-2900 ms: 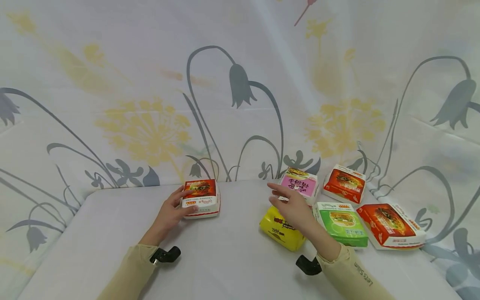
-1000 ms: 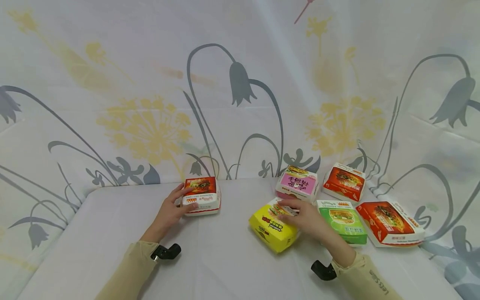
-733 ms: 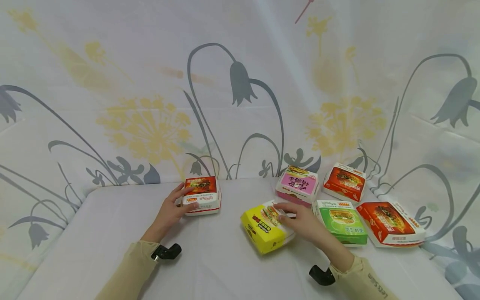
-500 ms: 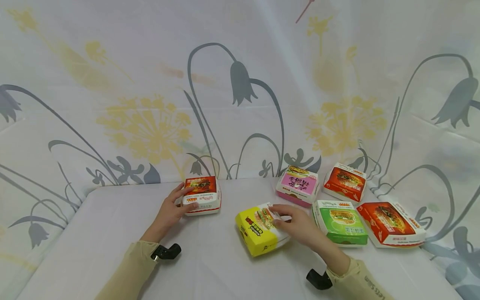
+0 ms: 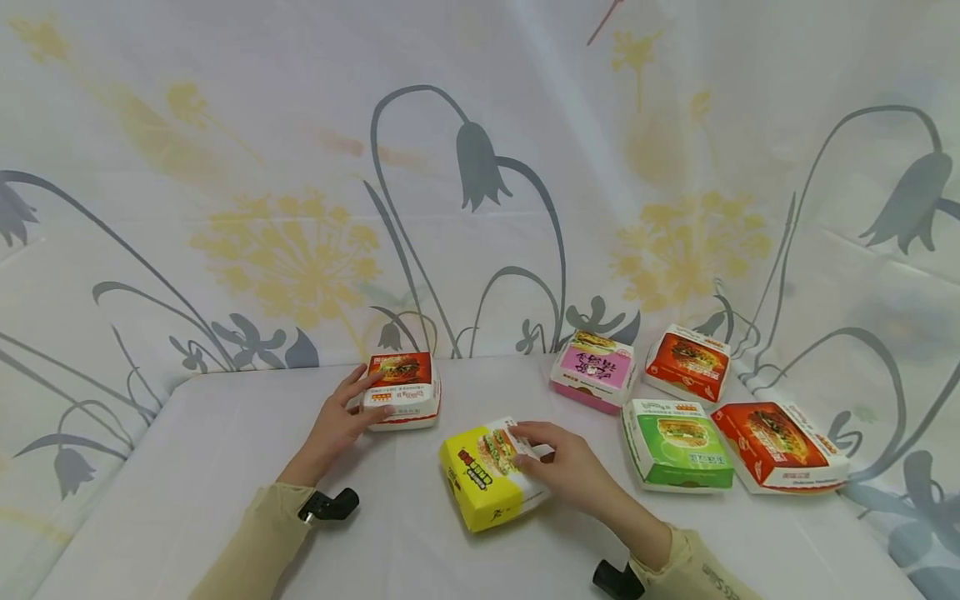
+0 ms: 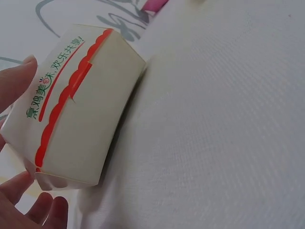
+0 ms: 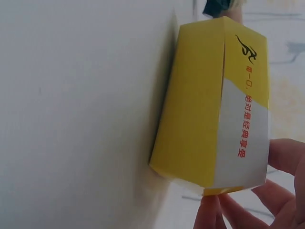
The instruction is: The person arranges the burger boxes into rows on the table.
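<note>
On the left of the table, a red-and-white burger box (image 5: 411, 398) stands near the back edge. My left hand (image 5: 335, 428) holds its left end, with fingers on the top and side; the left wrist view shows its white side panel (image 6: 90, 119) and a red wavy stripe. Nearer the front, at the middle, is a yellow-and-white burger box (image 5: 483, 477), turned at an angle. My right hand (image 5: 572, 468) grips its right end. In the right wrist view thumb and fingertips (image 7: 283, 155) close around the corner of the yellow box.
At the right sit a pink burger box (image 5: 595, 372), a green burger box (image 5: 678, 446), a small red burger box (image 5: 688, 363) and a larger red burger box (image 5: 780, 448). Behind the white tabletop (image 5: 225, 442) hangs a flower-patterned curtain (image 5: 480, 250).
My right hand took hold of the yellow box beside the green one, and box and hand slid left and toward the front. The box has turned somewhat. My left hand has stayed put.
</note>
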Available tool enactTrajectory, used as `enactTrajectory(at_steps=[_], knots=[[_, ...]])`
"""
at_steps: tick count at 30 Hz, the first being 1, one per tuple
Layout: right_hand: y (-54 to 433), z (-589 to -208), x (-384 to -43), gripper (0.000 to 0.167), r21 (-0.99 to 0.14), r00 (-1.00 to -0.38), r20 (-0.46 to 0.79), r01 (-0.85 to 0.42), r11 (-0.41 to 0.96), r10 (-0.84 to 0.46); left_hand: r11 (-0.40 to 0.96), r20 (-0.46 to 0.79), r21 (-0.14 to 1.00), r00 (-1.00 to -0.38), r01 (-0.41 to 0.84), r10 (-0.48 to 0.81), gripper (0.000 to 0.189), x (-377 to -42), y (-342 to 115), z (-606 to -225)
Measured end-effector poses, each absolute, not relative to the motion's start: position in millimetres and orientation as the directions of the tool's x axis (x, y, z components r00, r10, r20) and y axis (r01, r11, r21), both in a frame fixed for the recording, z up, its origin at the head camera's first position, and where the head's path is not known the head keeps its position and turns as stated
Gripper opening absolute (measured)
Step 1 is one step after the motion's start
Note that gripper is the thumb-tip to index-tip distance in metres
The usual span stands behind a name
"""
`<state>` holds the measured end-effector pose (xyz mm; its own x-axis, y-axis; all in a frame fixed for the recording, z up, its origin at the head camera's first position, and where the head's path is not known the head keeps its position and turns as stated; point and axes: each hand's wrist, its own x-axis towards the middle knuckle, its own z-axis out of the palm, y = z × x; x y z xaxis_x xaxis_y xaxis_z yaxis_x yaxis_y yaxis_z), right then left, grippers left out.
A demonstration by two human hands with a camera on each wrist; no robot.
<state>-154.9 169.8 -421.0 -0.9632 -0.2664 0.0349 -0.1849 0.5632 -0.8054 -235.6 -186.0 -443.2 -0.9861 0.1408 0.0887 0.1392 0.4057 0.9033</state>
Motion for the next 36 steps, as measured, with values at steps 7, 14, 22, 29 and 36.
enactTrajectory(at_steps=[7,14,22,29,36], knots=[[152.4,-419.8,-149.2,0.041,-0.794,-0.957,0.059,-0.217,0.568,-0.284,0.443,0.101,0.882,-0.983,0.161,0.155,0.072,-224.4,-196.4,-439.4],[142.9,-419.2,-146.2,0.042,-0.793,-0.955,0.066,-0.226,0.565,-0.290,0.506,0.169,0.832,-0.973,0.227,0.158,0.063,-198.8,-211.3,-433.7],[135.7,-422.0,-144.5,0.041,-0.792,-0.960,0.086,-0.227,0.567,-0.265,0.516,0.242,0.798,-0.950,0.311,0.197,0.057,-168.0,-212.2,-428.9],[126.5,-420.9,-141.4,0.044,-0.791,-0.963,0.067,-0.210,0.574,-0.260,0.423,0.189,0.855,-0.940,0.299,0.283,0.055,-151.2,-193.9,-427.0],[116.7,-422.2,-138.3,0.045,-0.794,-0.960,0.076,-0.222,0.567,-0.269,0.410,0.079,0.881,-0.928,0.236,0.363,0.054,-138.2,-175.8,-431.4]])
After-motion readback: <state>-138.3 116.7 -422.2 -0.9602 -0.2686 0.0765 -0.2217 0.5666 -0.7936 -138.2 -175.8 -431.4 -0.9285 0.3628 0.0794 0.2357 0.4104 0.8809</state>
